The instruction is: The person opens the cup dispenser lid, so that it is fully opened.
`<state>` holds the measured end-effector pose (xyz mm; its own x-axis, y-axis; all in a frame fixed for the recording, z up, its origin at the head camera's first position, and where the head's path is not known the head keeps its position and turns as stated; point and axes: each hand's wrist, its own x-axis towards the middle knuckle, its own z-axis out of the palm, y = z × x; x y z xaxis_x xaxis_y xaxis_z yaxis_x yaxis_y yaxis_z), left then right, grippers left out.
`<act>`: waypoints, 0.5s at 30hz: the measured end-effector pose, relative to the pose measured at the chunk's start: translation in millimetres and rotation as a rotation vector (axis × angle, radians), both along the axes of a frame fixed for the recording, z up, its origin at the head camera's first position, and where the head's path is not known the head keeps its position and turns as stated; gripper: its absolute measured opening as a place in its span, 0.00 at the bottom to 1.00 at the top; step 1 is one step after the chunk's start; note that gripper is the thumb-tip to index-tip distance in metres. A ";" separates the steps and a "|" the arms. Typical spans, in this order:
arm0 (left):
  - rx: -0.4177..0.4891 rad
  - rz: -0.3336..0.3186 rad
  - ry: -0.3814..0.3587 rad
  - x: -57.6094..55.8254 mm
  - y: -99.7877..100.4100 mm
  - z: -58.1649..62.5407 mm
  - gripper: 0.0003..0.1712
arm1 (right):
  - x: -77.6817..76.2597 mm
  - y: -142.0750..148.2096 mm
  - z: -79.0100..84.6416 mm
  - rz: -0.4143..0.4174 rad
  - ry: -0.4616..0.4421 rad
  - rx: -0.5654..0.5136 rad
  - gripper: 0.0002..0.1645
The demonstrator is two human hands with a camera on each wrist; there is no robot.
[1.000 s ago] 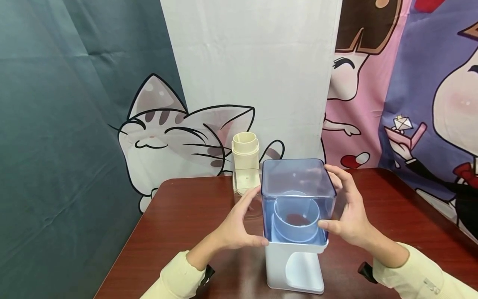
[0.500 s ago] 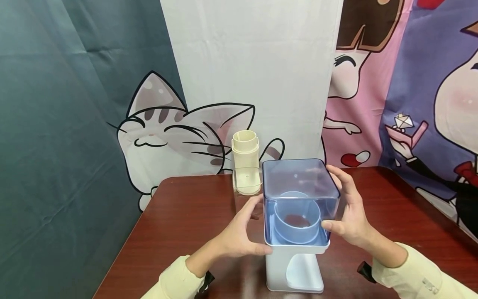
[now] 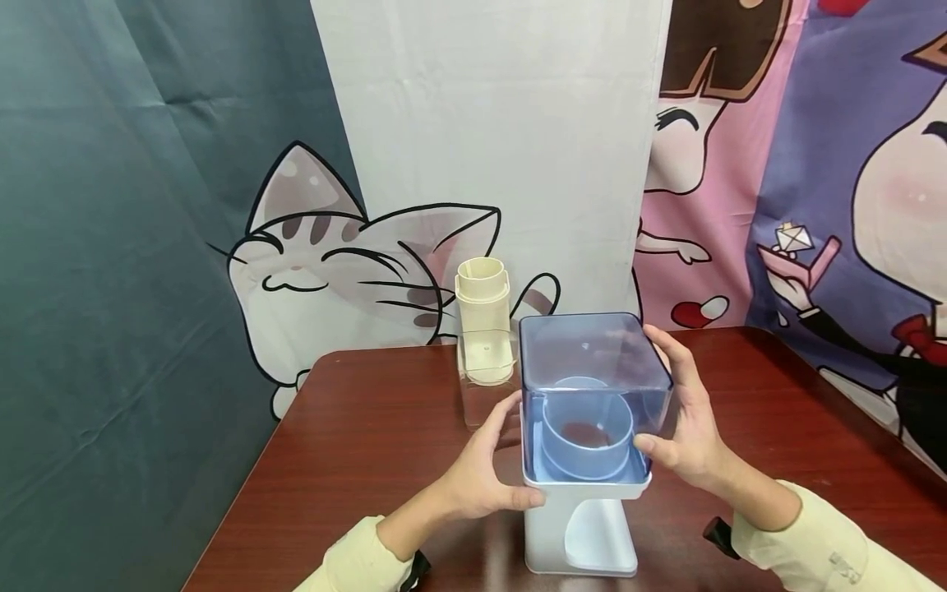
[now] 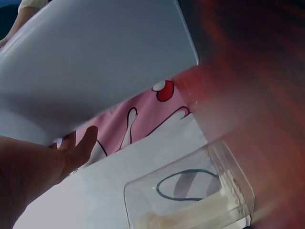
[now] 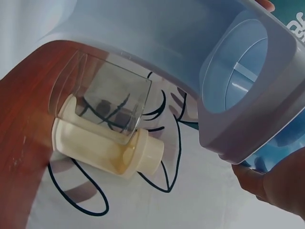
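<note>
A white stand (image 3: pixel 546 533) with a rounded recess stands upright on the table before me. On its top sits a translucent blue square box cover (image 3: pixel 595 353), around a pale blue ring (image 3: pixel 588 464). My left hand (image 3: pixel 481 477) grips the top's left side, thumb at the white rim, fingers partly hidden behind. On the other side, my right hand (image 3: pixel 694 436) holds the blue cover, thumb in front and fingers around the far right edge. In the right wrist view, a round opening shows in the stand's underside (image 5: pixel 209 129), with the right hand (image 5: pixel 281 186) beside the cover.
A cream stand (image 3: pixel 482 316) with a round collar is at the table's back edge. A clear plastic box (image 5: pixel 112 88) lies against it, just behind the white stand. The brown table (image 3: pixel 355 460) ends at a cloth backdrop (image 3: pixel 503 107) with printed cartoons.
My left hand has slid slightly down and right, its thumb now at the white rim. The blue cover's right side has shifted a little to the right; the right hand keeps its hold.
</note>
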<state>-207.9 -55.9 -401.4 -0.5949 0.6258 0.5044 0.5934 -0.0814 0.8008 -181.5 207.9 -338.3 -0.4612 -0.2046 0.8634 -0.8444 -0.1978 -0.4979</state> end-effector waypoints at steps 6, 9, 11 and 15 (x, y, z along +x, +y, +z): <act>0.011 0.048 -0.023 6.7 5.1 -3.5 0.68 | -0.6 -0.7 2.6 -0.009 0.008 0.075 0.69; -0.014 0.083 -0.050 9.4 6.8 -3.7 0.70 | -0.7 0.6 3.0 -0.028 0.014 0.098 0.71; -0.027 0.099 -0.052 10.0 7.7 -4.6 0.71 | -1.2 1.6 2.9 -0.036 0.025 0.104 0.70; -0.028 0.130 -0.019 9.5 9.9 -7.0 0.72 | -2.7 2.4 2.4 -0.061 0.038 0.114 0.68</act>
<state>-198.3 -46.0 -408.4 -0.6814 0.5561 0.4758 0.5822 0.0180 0.8128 -184.2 210.3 -336.0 -0.4433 -0.2753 0.8530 -0.8716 -0.0897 -0.4819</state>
